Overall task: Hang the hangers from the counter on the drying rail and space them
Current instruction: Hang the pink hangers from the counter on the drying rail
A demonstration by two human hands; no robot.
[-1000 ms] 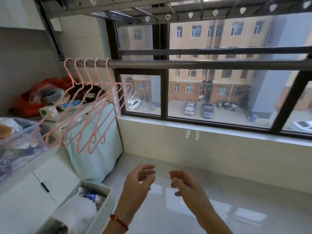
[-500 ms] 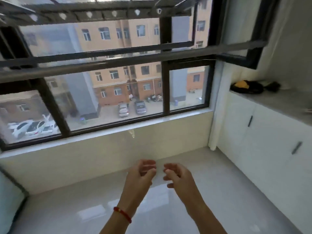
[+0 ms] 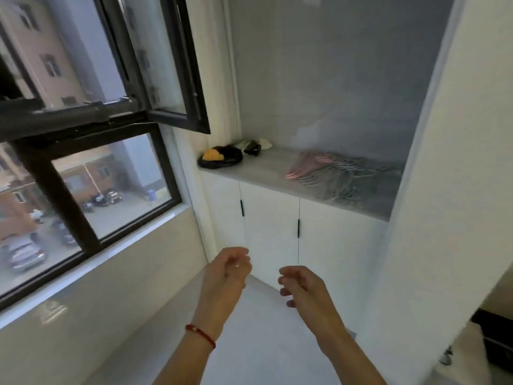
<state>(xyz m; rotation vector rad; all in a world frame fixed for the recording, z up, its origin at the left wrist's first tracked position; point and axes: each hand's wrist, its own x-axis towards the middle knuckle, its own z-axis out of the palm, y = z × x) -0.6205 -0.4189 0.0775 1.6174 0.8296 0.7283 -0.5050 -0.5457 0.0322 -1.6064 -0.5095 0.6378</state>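
Note:
A pile of hangers (image 3: 327,168), pink ones on top of grey ones, lies on the grey counter (image 3: 266,168) set in a niche at the right. My left hand (image 3: 229,269), with a red string at the wrist, hovers low in the middle with its fingers loosely curled and nothing in them. My right hand (image 3: 302,286) floats beside it, also loosely curled and holding nothing. Both hands are well below and in front of the counter. The drying rail is out of view.
A dark bag with something orange (image 3: 219,157) and small items (image 3: 254,147) sit at the counter's left end. White cabinet doors (image 3: 270,229) run under it. An open black window sash (image 3: 169,79) juts inward at upper left. A white wall (image 3: 444,190) stands right.
My view has swung right, from the rail with several pink hangers, past the window, to the counter niche. Both hands stayed low, empty and close together.

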